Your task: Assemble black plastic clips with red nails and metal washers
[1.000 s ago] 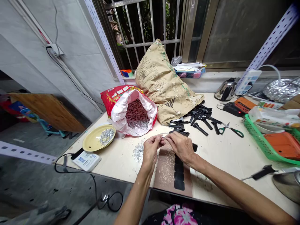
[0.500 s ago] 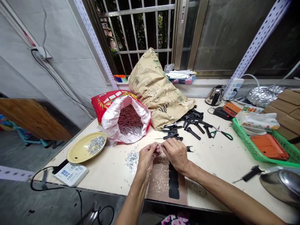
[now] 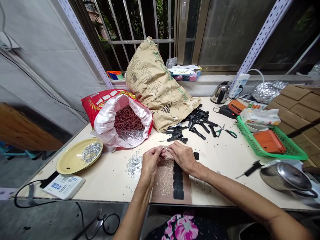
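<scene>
My left hand and my right hand meet fingertip to fingertip over the table's near middle, both pinched on a thin metal pin that barely shows between them. Below the hands lies a brown board with a column of black pads. A small heap of shiny metal bits lies just left of my left hand. Beyond it a red and white sack stands open, full of reddish nails. A pile of black plastic handles lies beyond my right hand.
A yellow plate holds more metal bits at the left; a white box lies near it. A brown paper sack leans by the window. Green-handled scissors, a green basket, a metal pot lid and a black-handled tool sit right.
The view has swung to the right and tilted, so everything sits further left in the frame. Both hands stay joined at the fingertips in the same pinch.
</scene>
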{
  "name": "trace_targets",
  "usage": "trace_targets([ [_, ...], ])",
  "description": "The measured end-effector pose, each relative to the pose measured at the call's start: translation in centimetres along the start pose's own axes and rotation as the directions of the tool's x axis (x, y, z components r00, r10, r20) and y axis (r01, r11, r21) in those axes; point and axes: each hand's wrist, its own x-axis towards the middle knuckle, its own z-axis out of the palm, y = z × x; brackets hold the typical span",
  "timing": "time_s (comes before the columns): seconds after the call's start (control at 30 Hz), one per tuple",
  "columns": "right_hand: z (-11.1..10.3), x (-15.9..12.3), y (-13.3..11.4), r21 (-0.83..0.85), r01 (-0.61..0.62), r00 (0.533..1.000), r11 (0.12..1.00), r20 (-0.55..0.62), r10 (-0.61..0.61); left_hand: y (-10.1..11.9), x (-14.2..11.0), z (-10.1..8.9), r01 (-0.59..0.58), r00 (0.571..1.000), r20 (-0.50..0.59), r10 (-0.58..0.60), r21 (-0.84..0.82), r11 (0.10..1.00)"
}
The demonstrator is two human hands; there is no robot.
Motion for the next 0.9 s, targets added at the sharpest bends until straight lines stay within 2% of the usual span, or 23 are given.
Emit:
trace_targets([
  [0.1, 0.0, -0.4, 0.7, 0.186, -0.017, 0.999, 0.982, 0.053, 0.007, -0.4, 0.0, 0.0, 0.019, 1.000, 0.011, -0.020, 0.013, 1.000],
  [0.17, 0.0, -0.6, 1.0, 0.240, -0.030, 0.998, 0.970, 0.063, 0.015, -0.6, 0.0, 0.0, 0.035, 0.999, 0.017, -0.035, 0.022, 0.999],
  [0.23, -0.2, -0.9, 1.0, 0.175, -0.042, 0.998, 0.984, 0.047, 0.034, -0.9, -0.1, 0.0, 0.047, 0.999, 0.014, -0.048, 0.039, 0.998],
  [0.3, -0.4, -1.1, 0.9, 0.018, -0.030, 1.000, 0.999, -0.002, 0.031, -1.0, -0.2, 0.2, 0.052, 0.998, 0.015, -0.053, 0.037, 0.998],
  [0.37, -0.5, -1.2, 0.6, -0.142, -0.003, 0.998, 0.990, -0.070, -0.007, -1.0, -0.3, 0.4, 0.053, 0.998, 0.021, -0.053, 0.010, 0.999],
  [0.43, -0.5, -1.2, 0.4, -0.231, 0.023, 0.991, 0.973, -0.121, -0.053, -1.0, -0.3, 0.7, 0.052, 0.998, 0.018, -0.052, -0.024, 0.998],
  [0.53, -0.2, -1.2, 0.3, -0.253, 0.035, 0.988, 0.967, -0.139, -0.072, -0.9, -0.4, 1.0, 0.040, 0.999, 0.003, -0.040, -0.049, 0.998],
  [0.67, -0.3, -1.5, 0.2, -0.206, -0.006, 0.994, 0.978, -0.104, -0.016, -1.1, -0.4, 1.0, 0.029, 1.000, -0.008, -0.030, -0.041, 0.999],
  [0.9, -0.9, -1.8, 0.9, -0.163, -0.015, 0.998, 0.987, -0.070, 0.003, -1.4, -0.5, 0.8, 0.093, 0.995, 0.038, -0.092, -0.010, 0.996],
])
